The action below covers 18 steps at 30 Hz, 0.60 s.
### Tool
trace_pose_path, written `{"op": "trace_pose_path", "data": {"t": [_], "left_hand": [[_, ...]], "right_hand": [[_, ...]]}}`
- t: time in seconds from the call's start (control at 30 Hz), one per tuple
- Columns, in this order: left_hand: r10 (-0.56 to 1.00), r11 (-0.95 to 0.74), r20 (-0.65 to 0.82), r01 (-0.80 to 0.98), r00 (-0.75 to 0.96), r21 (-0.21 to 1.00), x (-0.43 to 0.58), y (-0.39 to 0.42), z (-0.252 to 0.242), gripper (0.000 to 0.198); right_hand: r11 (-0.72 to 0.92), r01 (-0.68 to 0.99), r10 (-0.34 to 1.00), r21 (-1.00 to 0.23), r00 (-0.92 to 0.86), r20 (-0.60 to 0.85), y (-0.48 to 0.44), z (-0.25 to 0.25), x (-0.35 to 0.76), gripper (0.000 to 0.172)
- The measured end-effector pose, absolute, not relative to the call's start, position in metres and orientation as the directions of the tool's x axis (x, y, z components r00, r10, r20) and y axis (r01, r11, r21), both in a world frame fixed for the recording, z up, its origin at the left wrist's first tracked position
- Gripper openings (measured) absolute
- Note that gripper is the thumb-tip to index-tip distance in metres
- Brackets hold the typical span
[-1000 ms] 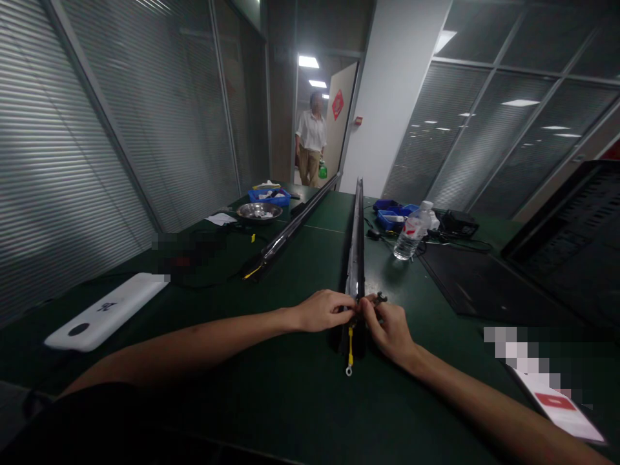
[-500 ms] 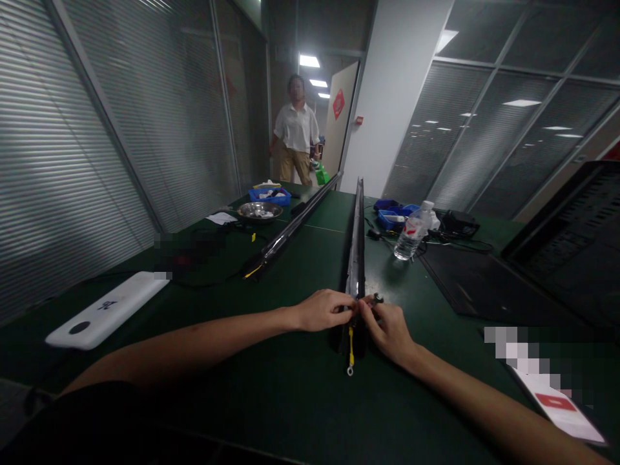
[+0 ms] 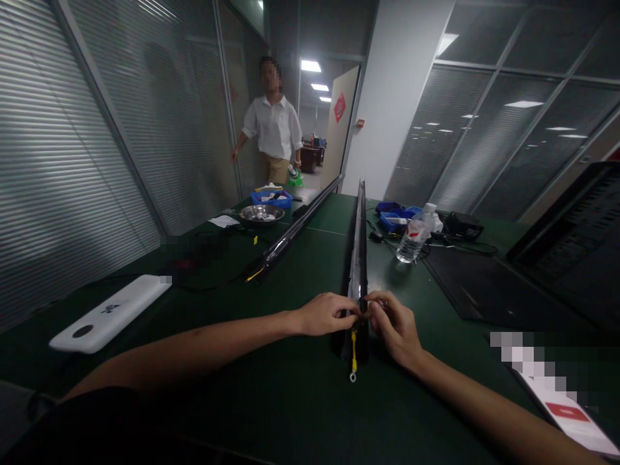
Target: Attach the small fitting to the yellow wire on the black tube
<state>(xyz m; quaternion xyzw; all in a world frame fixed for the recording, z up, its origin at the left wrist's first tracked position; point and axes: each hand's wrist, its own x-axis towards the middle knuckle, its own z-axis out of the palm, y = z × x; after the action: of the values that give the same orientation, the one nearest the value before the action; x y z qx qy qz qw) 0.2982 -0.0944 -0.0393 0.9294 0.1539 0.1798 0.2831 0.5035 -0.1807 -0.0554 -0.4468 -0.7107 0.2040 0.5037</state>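
A long black rail (image 3: 357, 258), with shiny clear film along it, runs away from me down the table. My left hand (image 3: 329, 314) is at its near end from the left, fingers bent and pinched over the rail; what lies between the fingertips is hidden. From the right, my right hand (image 3: 394, 323) is closed with thumb and fingers together beside the same spot. A small metallic glint shows among its fingers, too small to name. Below both hands a yellow wire (image 3: 354, 349) hangs out of the rail end, tipped with a metal ring terminal (image 3: 353, 377).
A second black rail (image 3: 295, 229) lies to the left, beside a metal bowl (image 3: 262, 214) and blue tray (image 3: 271, 198). On the right are a water bottle (image 3: 416, 234), black mat (image 3: 475, 284) and monitor (image 3: 576, 226). A white case (image 3: 111, 313) sits left. A person (image 3: 276, 132) stands beyond the table.
My right hand has drawn slightly right from the left fingertips, and the dark metal end that stuck out above it shows less. The person has come closer, to the left.
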Motion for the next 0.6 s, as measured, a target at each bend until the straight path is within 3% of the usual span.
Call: {"op": "trace_pose_path", "data": {"t": [0.2,0.6], "left_hand": [[0.393,-0.789,0.252,0.183,0.885,0.587,0.298,-0.0965,-0.0369,0.016],[0.388,-0.792,0.25,0.182,0.887,0.583,0.2986,-0.0961,-0.0381,0.016]], "right_hand": [[0.539,0.331,0.826,-0.775,-0.029,0.562,-0.1786,-0.0598,0.5041,0.013],[0.542,0.37,0.813,-0.754,-0.003,0.583,-0.1767,-0.0585,0.5037,0.015]]}}
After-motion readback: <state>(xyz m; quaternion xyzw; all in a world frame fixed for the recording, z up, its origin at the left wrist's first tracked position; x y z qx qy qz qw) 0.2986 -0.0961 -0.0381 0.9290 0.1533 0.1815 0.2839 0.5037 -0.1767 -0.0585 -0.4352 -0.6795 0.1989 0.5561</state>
